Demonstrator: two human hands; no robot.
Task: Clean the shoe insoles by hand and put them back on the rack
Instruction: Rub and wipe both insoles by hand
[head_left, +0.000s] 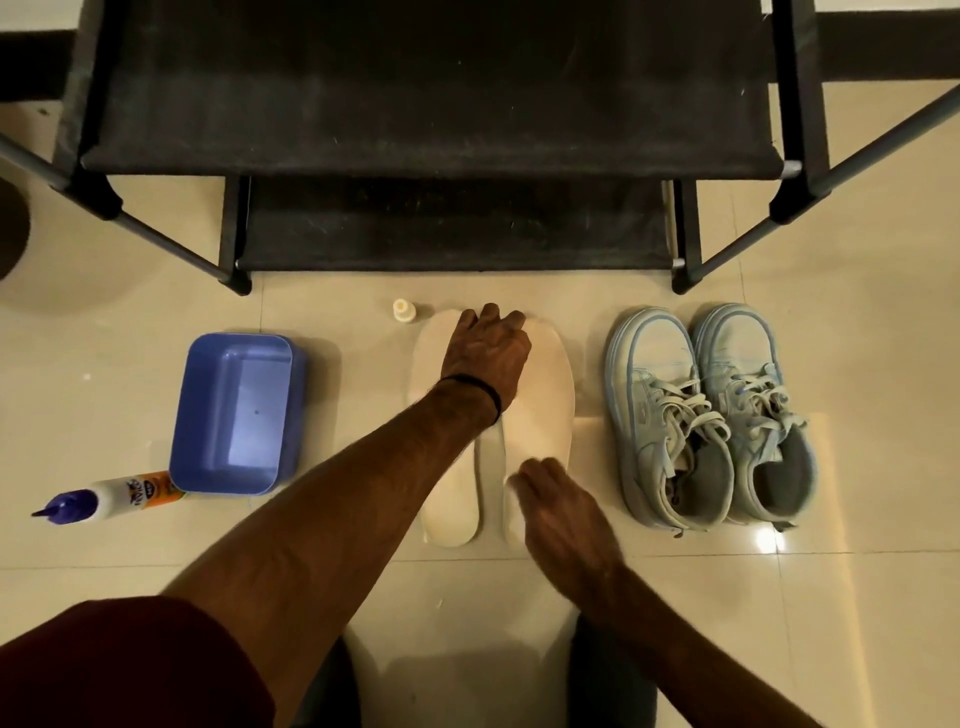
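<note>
Two cream insoles lie side by side on the tiled floor in front of the black shoe rack (431, 156). My left hand (485, 353) reaches over the toe ends, fingers curled down onto the tips of the left insole (452, 514) and the right insole (545, 405). My right hand (563, 514) rests with relaxed fingers on the heel end of the right insole. Whether the left hand grips an insole edge cannot be seen.
A pair of pale blue sneakers (711, 415) stands right of the insoles. A blue plastic tub (236, 415) sits to the left, with a white bottle with a blue cap (104, 501) lying beside it. A small bottle (403, 310) stands near the rack's foot.
</note>
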